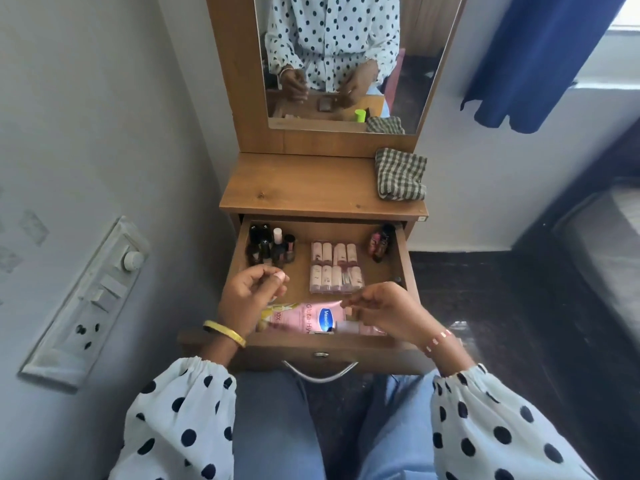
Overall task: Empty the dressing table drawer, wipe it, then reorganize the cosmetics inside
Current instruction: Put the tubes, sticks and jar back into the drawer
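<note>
Below, curled fingers of both hands, left and right, hover empty over the wooden drawer.

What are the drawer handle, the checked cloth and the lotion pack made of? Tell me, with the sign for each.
Drawer handle: looks like polished metal, silvery with a bright glint.
Checked cloth: woven fabric, matte, soft folds.
Lotion pack: probably glossy plastic, pink with light reflecting off it.
</note>
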`<state>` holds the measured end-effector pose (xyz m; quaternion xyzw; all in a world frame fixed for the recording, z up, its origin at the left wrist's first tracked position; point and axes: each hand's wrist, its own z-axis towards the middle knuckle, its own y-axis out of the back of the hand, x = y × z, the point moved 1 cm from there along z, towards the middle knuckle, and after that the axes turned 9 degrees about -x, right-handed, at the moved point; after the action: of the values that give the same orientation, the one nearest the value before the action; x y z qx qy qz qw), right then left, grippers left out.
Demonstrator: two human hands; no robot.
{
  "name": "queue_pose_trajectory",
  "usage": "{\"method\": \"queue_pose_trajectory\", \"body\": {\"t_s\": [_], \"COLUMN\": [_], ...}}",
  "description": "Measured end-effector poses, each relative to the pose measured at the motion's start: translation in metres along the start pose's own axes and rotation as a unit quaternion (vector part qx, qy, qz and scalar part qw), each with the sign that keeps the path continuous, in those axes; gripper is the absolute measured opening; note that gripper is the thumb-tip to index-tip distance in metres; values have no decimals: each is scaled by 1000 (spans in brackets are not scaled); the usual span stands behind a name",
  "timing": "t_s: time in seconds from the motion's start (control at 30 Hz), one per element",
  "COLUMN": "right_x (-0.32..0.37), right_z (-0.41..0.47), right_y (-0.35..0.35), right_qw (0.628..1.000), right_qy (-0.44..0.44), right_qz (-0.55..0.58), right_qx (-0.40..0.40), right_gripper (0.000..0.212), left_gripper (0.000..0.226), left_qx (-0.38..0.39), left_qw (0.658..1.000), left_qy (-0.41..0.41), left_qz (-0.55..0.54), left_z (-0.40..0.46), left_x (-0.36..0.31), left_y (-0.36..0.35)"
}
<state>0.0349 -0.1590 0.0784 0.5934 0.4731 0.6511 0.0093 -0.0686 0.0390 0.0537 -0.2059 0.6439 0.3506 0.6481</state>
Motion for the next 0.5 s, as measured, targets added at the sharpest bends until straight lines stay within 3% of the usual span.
{"method": "queue_pose_trajectory", "body": {"t_s": [0.13,0.2,0.37,0.5], "right_x": [-6,-8,-12,-15], "right_z": [-21,-28,-38,-38], "right_y": [-1,-5,-12,-13], "right_qw": [995,992,984,981], "right_qy": [59,73,102,126], "right_qz": [-44,-85,-146,-150], "right_qx": [65,60,5,-8], "right_gripper": [24,30,31,32], "left_gripper": [3,15,27,29], "left_qx": [78,91,70,46], "left_qw": [991,979,905,885], "left_qy": [-61,-111,-285,-309], "left_qz": [91,146,308,346], "left_z": [-21,-29,-48,-47], "left_x": [2,3,2,1], "left_y": [5,8,3,-2]}}
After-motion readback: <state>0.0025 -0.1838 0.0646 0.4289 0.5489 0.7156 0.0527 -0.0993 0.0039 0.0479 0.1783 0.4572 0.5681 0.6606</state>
